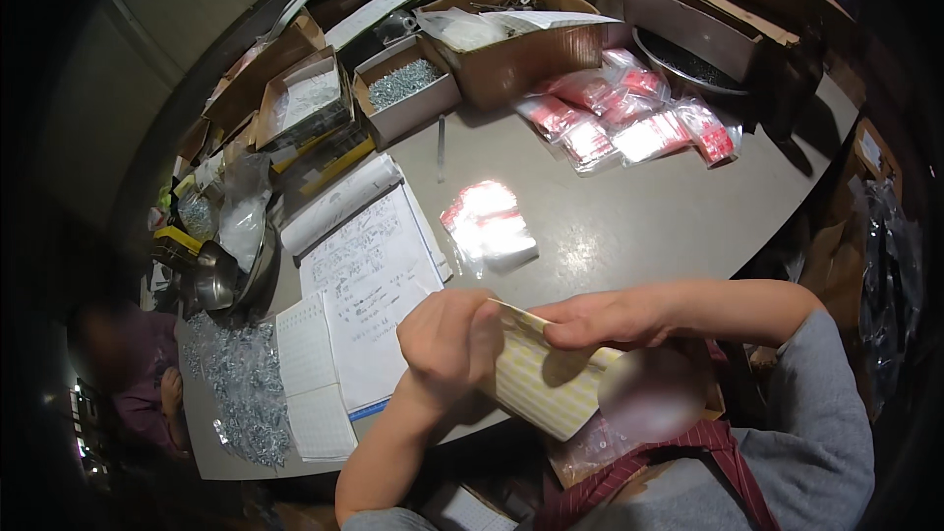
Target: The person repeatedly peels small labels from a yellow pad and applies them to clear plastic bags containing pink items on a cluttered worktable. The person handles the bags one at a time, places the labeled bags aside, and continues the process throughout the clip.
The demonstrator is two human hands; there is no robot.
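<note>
My left hand (447,339) grips the left end of a pale sheet of yellow-and-white sticker labels (546,383), holding it just above the near edge of the grey table (629,226). My right hand (610,318) pinches the top edge of the same sheet with its fingertips. A small stack of clear plastic bags with red print (489,223) lies on the table just beyond my hands. An open notebook with handwritten pages (369,275) lies to the left of my left hand.
Filled red-printed bags (629,118) lie at the far right. Cardboard boxes of metal screws (405,87) line the back. A heap of loose screws (244,388) and metal bowls (221,275) sit at the left, where another person (138,374) sits.
</note>
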